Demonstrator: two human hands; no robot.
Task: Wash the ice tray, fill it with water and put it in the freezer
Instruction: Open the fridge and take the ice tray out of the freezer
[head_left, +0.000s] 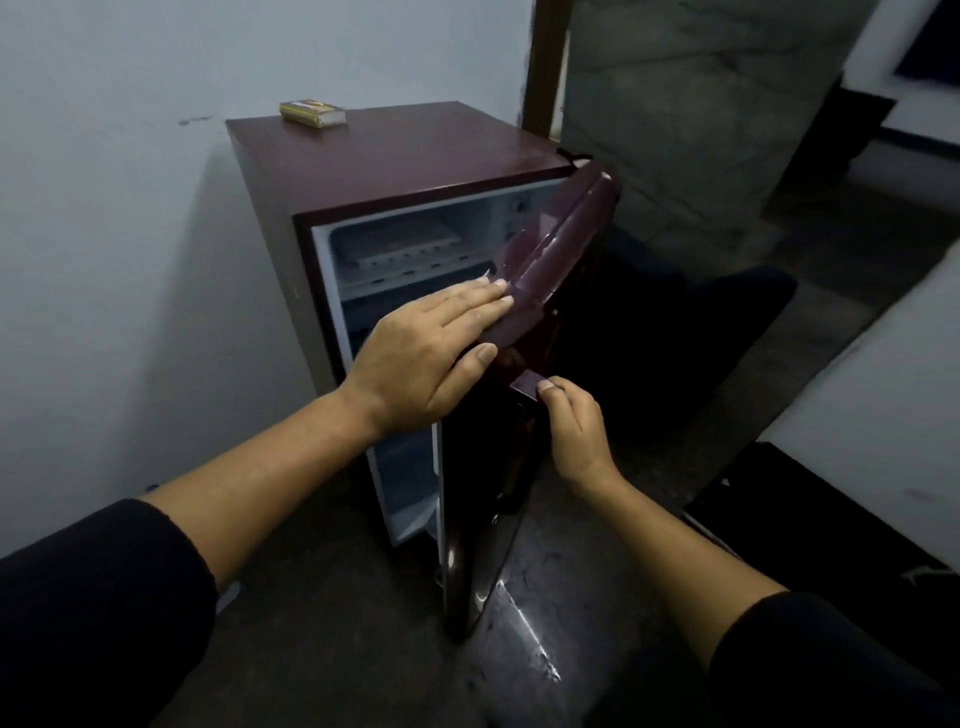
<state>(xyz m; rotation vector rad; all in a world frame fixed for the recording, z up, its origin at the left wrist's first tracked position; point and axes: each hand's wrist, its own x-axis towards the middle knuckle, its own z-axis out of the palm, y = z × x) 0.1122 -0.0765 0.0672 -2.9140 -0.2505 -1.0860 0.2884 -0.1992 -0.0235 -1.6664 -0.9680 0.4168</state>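
Left grip (431, 353) lies flat on the top edge of the fridge door (561, 239), released, with its fingers straight and side by side along the glossy maroon rim and the thumb set against the door's front face just below. Right grip (574, 426) is lower down and near the door's free edge, with its fingers curled, and it pinches a small maroon handle (525, 385) between the thumb tip and the forefinger. Both forearms reach in from the bottom of the view, each ending in a black sleeve (93, 597).

The door stands partly ajar, hinged on the right side of the small maroon fridge (395, 156), so the pale inside shows to the left of it. At the top of the opening is the freezer compartment (340, 249), and the white ice tray (400, 247) lies flat on its floor, towards the back and well apart from both grips. Whether the tray holds water cannot be told. Below the compartment the fridge's inner shelves are mostly hidden behind the left forearm and the door.

On the fridge's flat top, near the back left corner, lies a small yellowish box (313, 113). The fridge stands on a dark stone floor (519, 649) with its left side close to a pale wall (104, 208)
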